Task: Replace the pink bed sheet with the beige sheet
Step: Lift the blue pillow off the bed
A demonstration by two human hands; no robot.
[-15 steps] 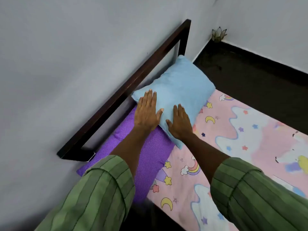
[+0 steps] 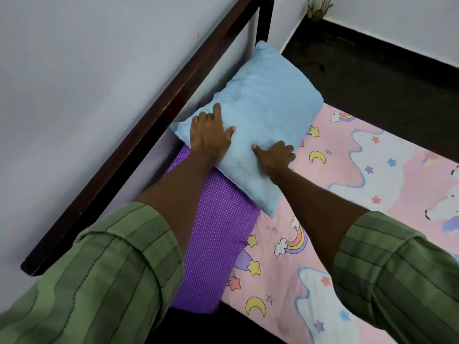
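Gripping: a person's two hands hold a light blue pillow (image 2: 263,115) at the head of a bed.
Left hand (image 2: 207,134): fingers curl over the pillow's near-left edge beside the headboard, index finger stretched up, thumb spread flat on top.
Right hand (image 2: 275,153): fingers curl down over the pillow's right edge where it meets the sheet, thumb lying on the blue fabric.
Sleeves: green striped cuffs (image 2: 387,266) are pushed back on both forearms.
Pink bed sheet (image 2: 330,184): on the mattress, spread flat, printed with rainbows, stars, moons and white clouds; the blue pillow lies partly on it.
Purple pillow (image 2: 218,234): dotted with white, lying along the headboard, its far end tucked under the blue pillow.
Headboard (image 2: 139,147): a dark wooden rail on a post, running diagonally close to the wall, with a gap showing wall beneath the rail.
Walls (image 2: 82,75): plain pale grey-white, meeting in the far corner.
Floor (image 2: 367,78): dark, beyond the bed's far side, with a dark skirting strip along the far wall.
Corner: a small petal-shaped glass ornament (image 2: 319,8) stands on the floor against the wall.
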